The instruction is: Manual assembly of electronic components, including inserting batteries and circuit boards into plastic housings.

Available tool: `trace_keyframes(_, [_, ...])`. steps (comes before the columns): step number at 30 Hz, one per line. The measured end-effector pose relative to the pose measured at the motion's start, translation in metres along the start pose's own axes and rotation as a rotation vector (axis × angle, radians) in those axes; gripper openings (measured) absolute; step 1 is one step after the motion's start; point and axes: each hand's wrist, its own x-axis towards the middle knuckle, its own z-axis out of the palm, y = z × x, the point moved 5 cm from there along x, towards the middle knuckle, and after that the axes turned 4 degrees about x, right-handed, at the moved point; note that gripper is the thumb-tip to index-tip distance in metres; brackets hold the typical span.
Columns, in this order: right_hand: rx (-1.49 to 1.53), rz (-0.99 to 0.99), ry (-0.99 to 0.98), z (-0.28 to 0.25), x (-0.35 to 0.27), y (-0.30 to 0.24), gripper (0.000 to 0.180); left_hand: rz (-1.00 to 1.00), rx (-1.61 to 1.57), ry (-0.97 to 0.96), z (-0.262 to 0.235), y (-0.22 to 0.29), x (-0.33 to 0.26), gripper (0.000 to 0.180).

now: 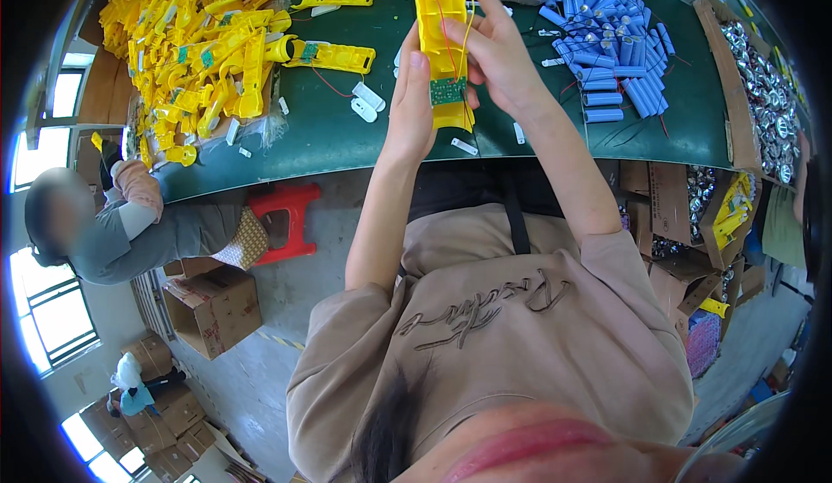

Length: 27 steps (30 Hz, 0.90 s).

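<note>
- One green table (338, 136).
- One heap of yellow parts (204, 58), left, more than I can count.
- One pile of blue cylinders (611, 50), right, likewise uncountable.
- One left hand (410, 106) and one right hand (507, 63), both grasping one yellow casing (432, 39) over the table, between heap and pile.
- One green circuit board (448, 91) in it.

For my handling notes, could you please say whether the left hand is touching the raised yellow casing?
Touching: the head view shows the left hand with its thumb against the raised yellow casing.
</note>
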Motion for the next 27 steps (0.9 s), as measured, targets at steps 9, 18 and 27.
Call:
trace_keyframes(9, [0.185,0.103,-0.126,0.027,0.008,0.027,0.038,0.026,0.136,0.105,-0.022,0.018,-0.012,0.053])
trace_keyframes(18, [0.177,0.104,-0.157,0.056,0.014,0.032,0.051,0.035,-0.033,0.212,-0.047,0.013,-0.027,0.057])
trace_keyframes(27, [-0.234,-0.093,-0.153,0.017,0.004,0.031,0.033,0.124,0.113,0.400,-0.096,0.024,-0.026,0.044])
